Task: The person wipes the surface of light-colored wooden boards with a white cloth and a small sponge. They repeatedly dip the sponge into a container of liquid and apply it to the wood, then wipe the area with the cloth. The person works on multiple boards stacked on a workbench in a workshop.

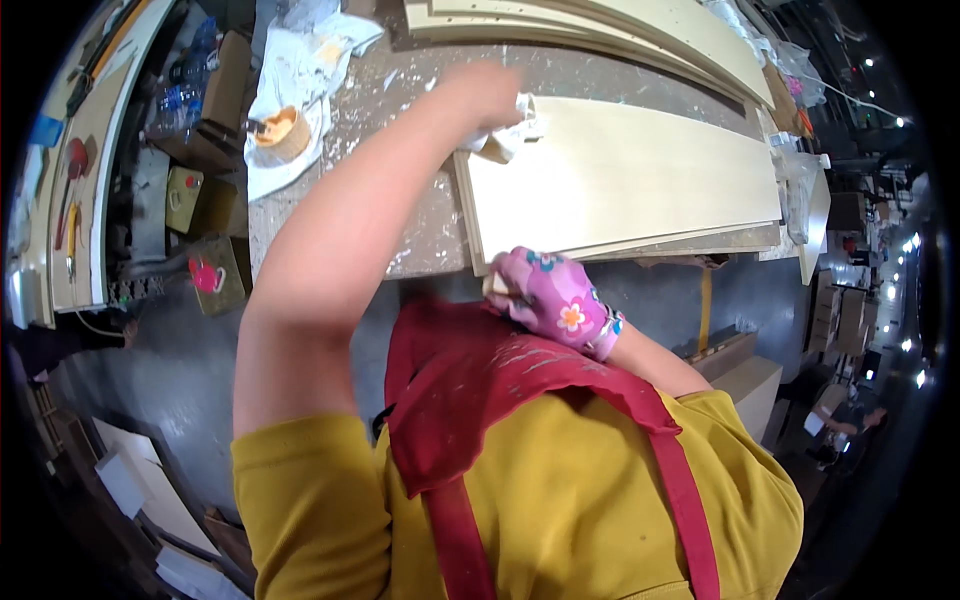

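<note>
Head view: we see flat pale board on short stack at worktable's near edge. Our left hand grips white cloth at board's left end. Our gloved right hand curls beside near corner; cannot tell what it grips. Open speckled strip left. Longer boards crowd far side; tub sits on rag, left.

Left hand, blurred, has white cloth at pale board's far-left corner. Floral-gloved right hand beside near-left corner. Orange tub on rag.
</note>
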The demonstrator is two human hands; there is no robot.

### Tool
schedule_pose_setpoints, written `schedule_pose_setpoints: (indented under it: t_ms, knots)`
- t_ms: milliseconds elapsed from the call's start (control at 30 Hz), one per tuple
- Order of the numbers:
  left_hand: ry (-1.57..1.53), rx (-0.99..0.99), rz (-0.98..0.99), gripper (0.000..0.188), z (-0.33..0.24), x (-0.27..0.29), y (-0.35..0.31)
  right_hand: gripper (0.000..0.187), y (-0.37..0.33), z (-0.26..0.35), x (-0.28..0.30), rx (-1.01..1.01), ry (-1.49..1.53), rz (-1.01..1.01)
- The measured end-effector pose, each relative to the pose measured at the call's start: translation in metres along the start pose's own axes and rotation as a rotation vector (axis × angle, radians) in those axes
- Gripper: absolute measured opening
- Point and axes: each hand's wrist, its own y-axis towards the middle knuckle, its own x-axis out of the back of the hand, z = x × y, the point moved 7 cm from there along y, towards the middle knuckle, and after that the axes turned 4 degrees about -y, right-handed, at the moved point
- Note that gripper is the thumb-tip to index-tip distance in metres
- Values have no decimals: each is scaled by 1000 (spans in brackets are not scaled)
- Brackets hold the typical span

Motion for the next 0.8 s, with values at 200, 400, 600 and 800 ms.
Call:
schedule_pose_setpoints:
  t_ms: [200, 400, 600, 800]
  knots:
    - [70, -231, -21, 34, -91, -23, -75, 26, -15, -70, 130, -209, 412, -756]
    - [-79, -246, -118, 25, -130, -41, -87, 37, 125, -85, 115, -136, 105, -427]
    - [-28, -190, -41, 23, -128, -60, -76, 25, 172, -79, 85, -107, -77, -264]
    - [-140, -226, -222, 24, -130, -51, -75, 20, 181, -77, 94, -67, -85, -273]
